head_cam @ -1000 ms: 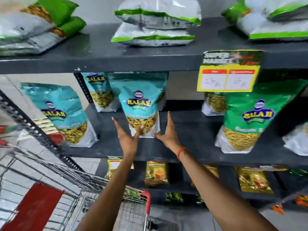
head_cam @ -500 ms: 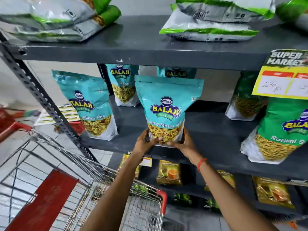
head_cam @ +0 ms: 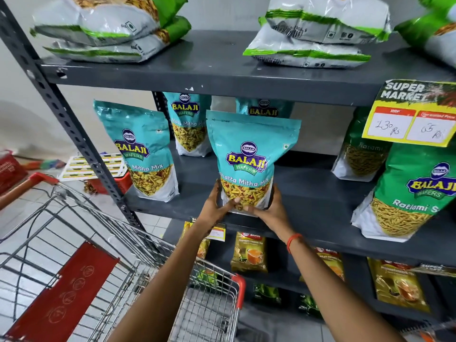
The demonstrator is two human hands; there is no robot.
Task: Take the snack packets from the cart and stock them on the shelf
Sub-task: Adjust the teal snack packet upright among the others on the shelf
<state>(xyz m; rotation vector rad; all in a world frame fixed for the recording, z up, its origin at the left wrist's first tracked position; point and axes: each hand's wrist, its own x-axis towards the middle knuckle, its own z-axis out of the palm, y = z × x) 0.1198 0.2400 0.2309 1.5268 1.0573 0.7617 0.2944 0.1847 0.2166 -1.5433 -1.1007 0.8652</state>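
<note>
**Both hands back on the Khatta Mitha Mix packet at the shelf's front edge**

Nearest the camera, the wire shopping cart (head_cam: 118,275) sits low at the left, its red seat flap (head_cam: 61,292) printed with faint symbols too small to read. No snack packets show in the part of the basket that is in view.

Just beyond the cart's rim, the left hand (head_cam: 217,208) and the right hand (head_cam: 269,211) close round the bottom of a teal Balaji Wafers packet (head_cam: 249,159), one at each lower corner, thumbs across the clear window. A second ago both palms were open and off the packet, which stood further back; now it is gripped and stands upright at the front lip of the middle shelf (head_cam: 308,201). I judge this a facing adjustment, drawing the packet forward into line, so the placement is nearly finished rather than newly begun. Its front reads "BALAJI WAFERS" and "Khatta Mitha Mix".

To the left stands a second teal packet (head_cam: 145,154) with the same label, and two more (head_cam: 188,122) stand behind. To the right, a green Balaji packet (head_cam: 409,191) reads "Ratlami S", the rest cut off.

Further up, a yellow price tag (head_cam: 409,112) headed "SUPER MARKET" hangs from the top shelf (head_cam: 222,60), with "130 Rs" handwritten under MRP and what looks like "65" beside it. White and green packets (head_cam: 318,38) lie flat above.
</note>
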